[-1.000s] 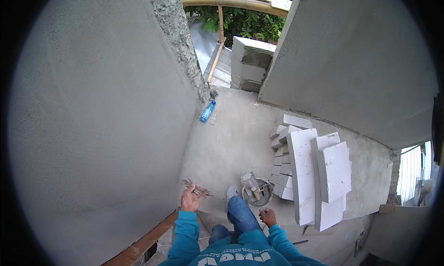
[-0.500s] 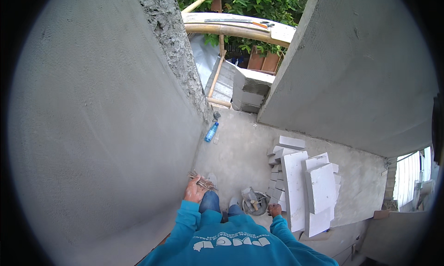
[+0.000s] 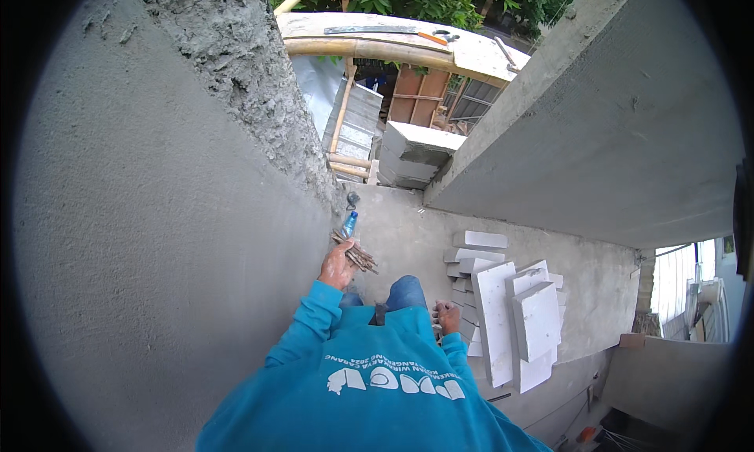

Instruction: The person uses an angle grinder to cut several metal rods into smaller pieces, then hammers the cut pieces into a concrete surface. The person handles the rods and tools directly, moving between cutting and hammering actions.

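My left hand (image 3: 338, 267) is closed around a bundle of thin brown sticks (image 3: 358, 256), held low beside the plastered wall on the left. Just beyond the sticks stands a blue plastic bottle (image 3: 350, 223), partly covered by them. My right hand (image 3: 449, 317) hangs beside my right knee with its fingers curled. What it grips, if anything, is hidden. To its right lies a stack of pale lightweight blocks (image 3: 495, 318), with large slabs leaning over smaller pieces. The round mortar bucket seen earlier is now mostly hidden by my body.
A plastered wall (image 3: 157, 232) with a rough broken edge rises close on the left. Another grey wall (image 3: 605, 138) stands at the right. Ahead, beyond an opening, a bamboo-edged plank (image 3: 440, 51) carries a handsaw (image 3: 377, 30). A dark small lump (image 3: 353, 199) lies near the bottle.
I have moved forward. My left hand has carried the sticks ahead, up to the bottle. My right hand has moved forward and leftward, and my body now covers most of the bucket.
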`<state>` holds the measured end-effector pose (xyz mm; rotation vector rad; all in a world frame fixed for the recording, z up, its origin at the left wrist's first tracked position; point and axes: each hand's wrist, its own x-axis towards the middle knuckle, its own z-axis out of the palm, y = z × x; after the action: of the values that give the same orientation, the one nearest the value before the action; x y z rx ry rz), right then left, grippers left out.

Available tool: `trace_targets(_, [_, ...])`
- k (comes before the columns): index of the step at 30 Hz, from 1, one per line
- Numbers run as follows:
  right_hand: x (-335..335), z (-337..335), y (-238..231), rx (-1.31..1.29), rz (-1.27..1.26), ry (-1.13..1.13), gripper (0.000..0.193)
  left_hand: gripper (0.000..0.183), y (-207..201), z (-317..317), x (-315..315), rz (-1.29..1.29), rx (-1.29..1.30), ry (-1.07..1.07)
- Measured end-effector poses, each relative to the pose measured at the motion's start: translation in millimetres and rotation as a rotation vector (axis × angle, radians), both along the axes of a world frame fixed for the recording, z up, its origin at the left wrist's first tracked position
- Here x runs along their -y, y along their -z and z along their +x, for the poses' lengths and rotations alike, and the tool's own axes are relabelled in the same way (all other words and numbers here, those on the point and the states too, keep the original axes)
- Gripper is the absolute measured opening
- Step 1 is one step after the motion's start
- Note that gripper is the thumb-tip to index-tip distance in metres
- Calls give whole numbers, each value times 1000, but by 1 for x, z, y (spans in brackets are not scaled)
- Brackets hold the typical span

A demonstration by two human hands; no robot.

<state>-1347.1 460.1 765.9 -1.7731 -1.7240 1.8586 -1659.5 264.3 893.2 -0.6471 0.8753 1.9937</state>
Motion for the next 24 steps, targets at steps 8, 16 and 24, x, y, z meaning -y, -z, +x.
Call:
trace_targets(8, [-102,-58,-69,-188,147,183,27,15,9,-95,-80,-106,3,-75])
trace_targets(16, [-299,-171,-216,-267,617,269,34,15,7,-157,-146,-119,5,-252])
trace_targets(24, [-349,-259,-376,-358,1340,587,45,18,12,-208,-194,-94,-29,-320])
